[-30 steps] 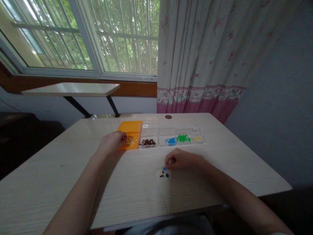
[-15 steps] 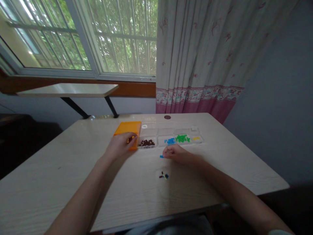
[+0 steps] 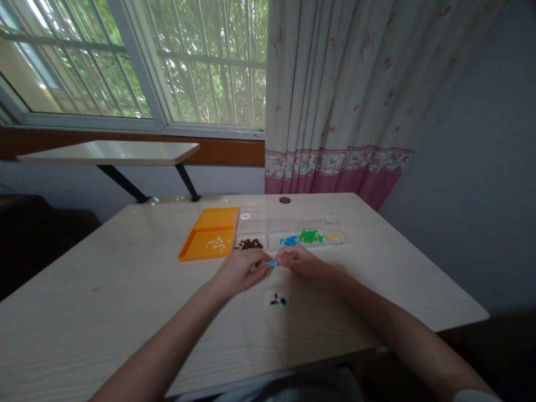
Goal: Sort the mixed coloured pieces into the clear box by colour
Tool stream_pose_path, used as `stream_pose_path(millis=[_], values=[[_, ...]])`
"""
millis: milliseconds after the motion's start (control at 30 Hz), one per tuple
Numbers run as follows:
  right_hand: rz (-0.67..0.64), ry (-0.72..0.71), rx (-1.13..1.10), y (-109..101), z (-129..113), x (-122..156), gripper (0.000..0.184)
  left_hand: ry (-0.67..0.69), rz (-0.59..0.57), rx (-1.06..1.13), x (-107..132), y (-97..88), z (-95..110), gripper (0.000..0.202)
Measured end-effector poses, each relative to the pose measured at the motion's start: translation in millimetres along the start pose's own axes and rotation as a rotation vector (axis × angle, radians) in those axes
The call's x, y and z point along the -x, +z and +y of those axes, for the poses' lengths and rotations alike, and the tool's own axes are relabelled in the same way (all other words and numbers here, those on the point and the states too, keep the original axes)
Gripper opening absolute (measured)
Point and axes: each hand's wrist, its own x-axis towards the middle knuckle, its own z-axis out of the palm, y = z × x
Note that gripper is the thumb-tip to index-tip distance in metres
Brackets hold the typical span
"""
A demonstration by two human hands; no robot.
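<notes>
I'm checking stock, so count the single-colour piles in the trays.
5: the white pile in the orange tray; then, left to right in the clear trays, the brown pile, blue pile, green pile and yellow pile. None seems hidden.

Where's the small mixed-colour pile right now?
Head view, lower half, just right of middle: the pile lies on the table, on the near side of the left hand and right hand.

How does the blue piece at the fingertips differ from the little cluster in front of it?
Place: the blue piece is between the fingertips of the left hand and right hand; the cluster lies on the table, untouched.
Colour: the blue piece looks mainly blue; the cluster mixes brown, dark and pale yellow.
Shared: both are small and outside the boxes.
</notes>
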Motion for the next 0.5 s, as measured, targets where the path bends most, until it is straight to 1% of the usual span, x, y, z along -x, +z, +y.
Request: stream_pose_path(millis=[100,200,300,400,500], values=[[0.026,-0.034,0.104,0.2,-1.1,3.0,0.036,-0.015,0.029,-0.007,-0.2,-0.4,-0.7,0.012],[0.106,-0.094,0.274,2.4,-0.7,4.9,0.034,-0.014,0.016,0.002,-0.3,1.2,0.4,0.012],[0.193,-0.166,0.410,6.1,1.8,4.8,0.027,-0.008,0.000,0.010,-0.3,2.3,1.7,0.012],[0.246,-0.218,0.475,7.8,2.8,4.1,0.028,-0.009,-0.007,0.019,-0.4,2.6,1.6,0.012],[0.294,-0.239,0.499,3.3,-0.6,4.4,0.030,-0.042,-0.016,0.048,-1.0,2.3,0.5,0.014]])
